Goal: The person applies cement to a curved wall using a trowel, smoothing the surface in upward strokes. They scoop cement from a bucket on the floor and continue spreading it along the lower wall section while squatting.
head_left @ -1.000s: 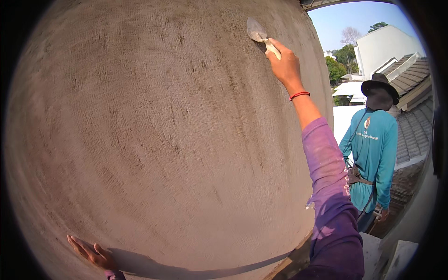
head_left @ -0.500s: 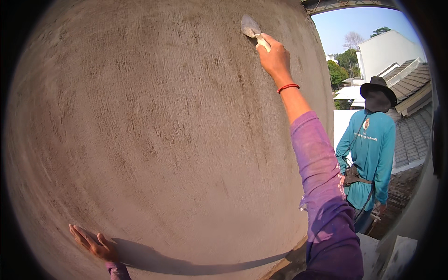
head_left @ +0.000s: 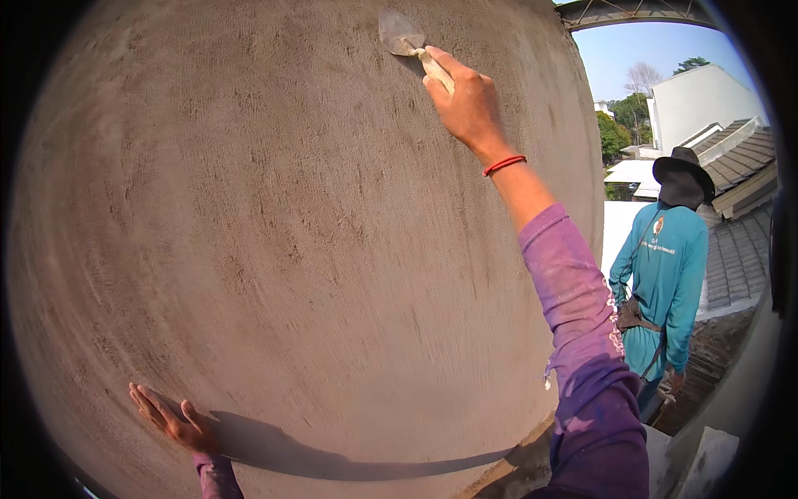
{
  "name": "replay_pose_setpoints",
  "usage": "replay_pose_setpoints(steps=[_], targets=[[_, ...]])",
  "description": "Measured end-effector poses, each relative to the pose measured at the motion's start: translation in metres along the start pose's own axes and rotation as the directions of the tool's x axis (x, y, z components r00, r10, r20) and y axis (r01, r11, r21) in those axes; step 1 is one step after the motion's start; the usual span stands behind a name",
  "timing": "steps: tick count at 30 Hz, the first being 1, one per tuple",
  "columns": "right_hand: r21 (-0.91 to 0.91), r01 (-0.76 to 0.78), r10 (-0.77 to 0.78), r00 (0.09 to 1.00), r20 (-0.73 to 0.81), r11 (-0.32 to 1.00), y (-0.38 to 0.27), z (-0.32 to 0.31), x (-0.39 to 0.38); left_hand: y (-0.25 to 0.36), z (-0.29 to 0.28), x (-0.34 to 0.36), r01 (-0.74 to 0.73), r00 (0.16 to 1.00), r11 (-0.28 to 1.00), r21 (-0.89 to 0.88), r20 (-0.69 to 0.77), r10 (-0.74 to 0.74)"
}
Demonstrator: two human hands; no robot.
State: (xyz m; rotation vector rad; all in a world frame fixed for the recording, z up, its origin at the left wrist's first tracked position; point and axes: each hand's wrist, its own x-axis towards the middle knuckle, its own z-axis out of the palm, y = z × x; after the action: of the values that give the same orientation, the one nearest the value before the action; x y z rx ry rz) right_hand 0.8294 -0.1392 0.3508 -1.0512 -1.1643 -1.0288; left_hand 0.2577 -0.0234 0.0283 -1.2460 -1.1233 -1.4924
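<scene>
A broad wall of rough brown plaster (head_left: 316, 249) fills most of the head view. High on it, my right hand (head_left: 468, 101) is closed round the pale handle of a trowel (head_left: 401, 33). The trowel's rounded metal blade points up and left and lies at the wall surface. A red band circles my right wrist, above a purple sleeve. At the lower left, my left hand (head_left: 176, 422) rests against the plaster with fingers stretched out and nothing in it. Its arm casts a long shadow along the wall's lower part.
To the right stands a person (head_left: 665, 266) in a teal shirt and black hat, back turned. Beyond are tiled roofs (head_left: 740, 241), a white building (head_left: 706, 104) and trees. A pale block (head_left: 713, 457) sits at the lower right; a metal truss (head_left: 636, 10) crosses the top right.
My right hand has moved the trowel left across the upper wall. My left hand stays spread on the plaster, and the view has shifted slightly.
</scene>
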Motion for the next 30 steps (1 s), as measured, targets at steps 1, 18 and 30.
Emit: replay_pose_setpoints(steps=[1,18,30], targets=[[0.019,0.063,-0.063,0.998,-0.022,0.998,-0.004,0.001,-0.004,-0.005,0.000,0.000,-0.005,1.000,1.000,0.010,0.005,0.005],[-0.048,0.180,-0.182,0.983,-0.036,0.983,-0.024,0.003,0.003,0.003,-0.002,-0.001,0.041,0.998,0.999,-0.015,0.044,-0.041],[-0.033,-0.122,0.124,0.990,0.064,0.992,-0.174,-0.070,-0.268,-0.009,-0.008,0.003,-0.018,1.000,0.988,-0.151,0.000,0.018]])
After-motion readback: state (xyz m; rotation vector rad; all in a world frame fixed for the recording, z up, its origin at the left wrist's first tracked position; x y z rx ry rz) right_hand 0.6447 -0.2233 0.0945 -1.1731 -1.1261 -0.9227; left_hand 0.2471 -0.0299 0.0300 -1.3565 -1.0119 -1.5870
